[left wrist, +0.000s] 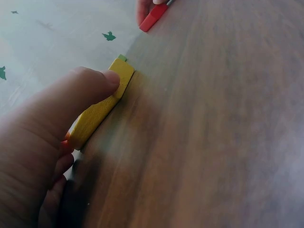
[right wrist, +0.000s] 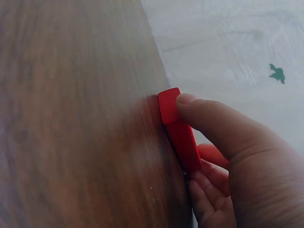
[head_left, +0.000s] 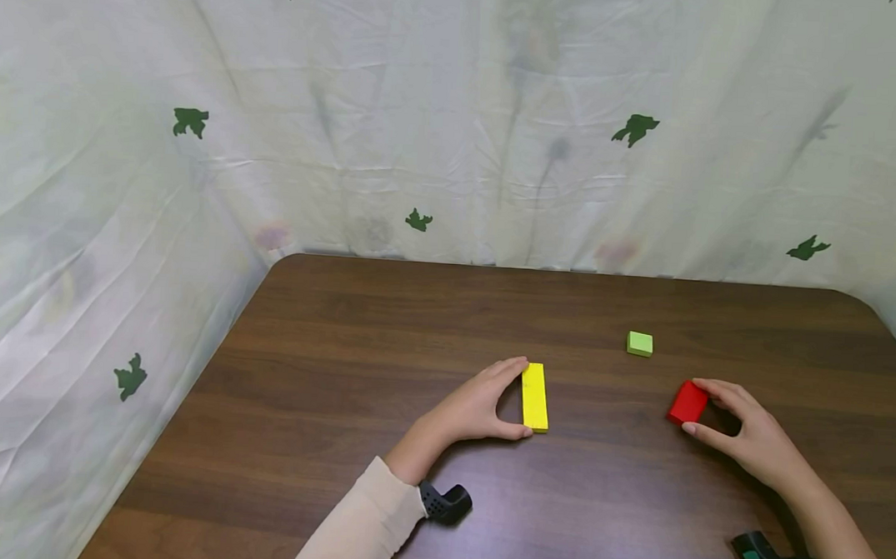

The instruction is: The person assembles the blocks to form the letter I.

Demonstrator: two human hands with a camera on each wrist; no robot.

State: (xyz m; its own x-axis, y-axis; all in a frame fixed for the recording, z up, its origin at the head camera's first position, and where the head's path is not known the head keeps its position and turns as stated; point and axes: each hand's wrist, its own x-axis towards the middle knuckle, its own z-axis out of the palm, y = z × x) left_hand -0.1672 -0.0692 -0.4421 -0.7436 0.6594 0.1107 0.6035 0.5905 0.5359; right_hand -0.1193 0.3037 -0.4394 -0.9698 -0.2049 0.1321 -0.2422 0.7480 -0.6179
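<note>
Near the middle of the table, my left hand [head_left: 480,404] pinches a long yellow block [head_left: 535,397] by its two short ends, thumb at the near end and fingers at the far one. The left wrist view shows the thumb over the end of this yellow block [left wrist: 97,116], which lies low at the tabletop. To the right, my right hand [head_left: 759,443] grips a red block [head_left: 687,402] between thumb and fingers. In the right wrist view the red block [right wrist: 183,142] is at the table surface. A small light-green block [head_left: 639,344] lies farther back, between the two hands, touched by neither.
The brown wood-grain table [head_left: 386,310] has its far edge against a pale curtain [head_left: 456,105] with green leaf-like shapes. The curtain also runs along the left side. Each wrist wears a black camera mount, such as the left one [head_left: 447,505].
</note>
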